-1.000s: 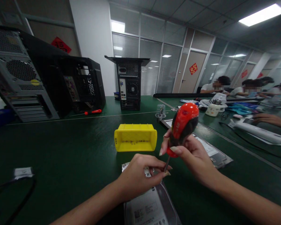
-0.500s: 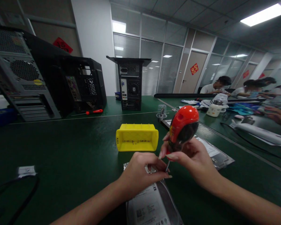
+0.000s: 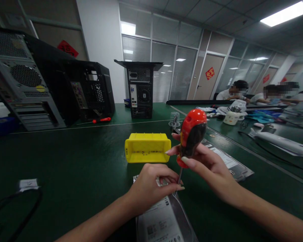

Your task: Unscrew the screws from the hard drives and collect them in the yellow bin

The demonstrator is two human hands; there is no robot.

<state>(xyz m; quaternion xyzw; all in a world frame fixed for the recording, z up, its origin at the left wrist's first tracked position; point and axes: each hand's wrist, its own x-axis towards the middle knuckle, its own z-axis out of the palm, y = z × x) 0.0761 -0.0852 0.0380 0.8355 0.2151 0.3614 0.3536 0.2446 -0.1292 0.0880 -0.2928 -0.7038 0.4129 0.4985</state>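
In my right hand point(image 3: 212, 168) is a red and black screwdriver point(image 3: 193, 131), handle up and shaft slanting down. My left hand point(image 3: 155, 181) pinches thumb and fingers around the shaft's lower end; its tip, and any screw there, is hidden. Beneath my left hand lies a hard drive point(image 3: 164, 222) with a white label, its far part covered by the fingers. Just beyond the hands a yellow bin point(image 3: 147, 138) lies with its opening toward me, several small screws point(image 3: 145, 153) inside.
Another hard drive point(image 3: 238, 171) lies right of my right hand. Behind stand a clear cup point(image 3: 175, 118) and a computer case point(image 3: 141, 90); more cases point(image 3: 35, 84) are at left, near a second screwdriver point(image 3: 102, 119). Cables point(image 3: 31, 208) lie at front left. People point(image 3: 233, 92) sit far right.
The screwdriver's handle has shifted slightly left and turned a little. My right hand's fingers have loosened and spread around it. My left hand and the hard drive stay in place.
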